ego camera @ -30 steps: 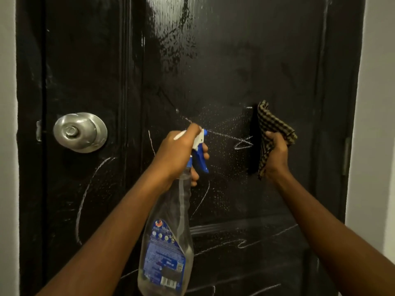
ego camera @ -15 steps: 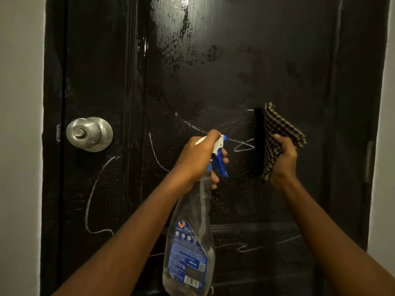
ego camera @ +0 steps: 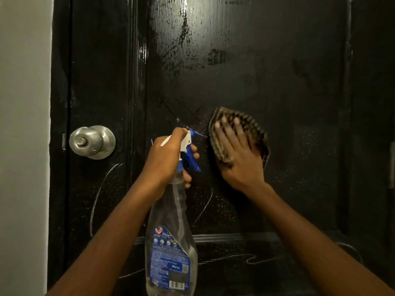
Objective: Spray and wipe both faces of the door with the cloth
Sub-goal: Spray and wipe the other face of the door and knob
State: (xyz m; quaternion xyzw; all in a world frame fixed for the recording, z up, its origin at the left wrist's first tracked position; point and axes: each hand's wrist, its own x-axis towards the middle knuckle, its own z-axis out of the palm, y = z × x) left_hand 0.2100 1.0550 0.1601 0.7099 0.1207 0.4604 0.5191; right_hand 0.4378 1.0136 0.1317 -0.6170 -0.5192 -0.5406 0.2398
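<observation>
The door (ego camera: 235, 60) filled the frame, its centre speckled with droplets (ego camera: 224, 210); there the right hand (ego camera: 239, 154) lay flat, fingers spread, pressing the cloth (ego camera: 254, 127) on it. The left hand (ego camera: 164, 159) gripped the spray bottle (ego camera: 171, 231) just beside; I judged firm, overlapping strokes best.

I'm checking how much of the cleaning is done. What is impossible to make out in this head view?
Other face of the door: hidden behind the door itself.
Door surface under the cloth: covered by the cloth and the pressing right hand, both motion-blurred.
Base of the spray bottle in the left hand: cut off by the bottom edge.
Text on the label: too small to read.
Door top and bottom: beyond the frame edges.
</observation>
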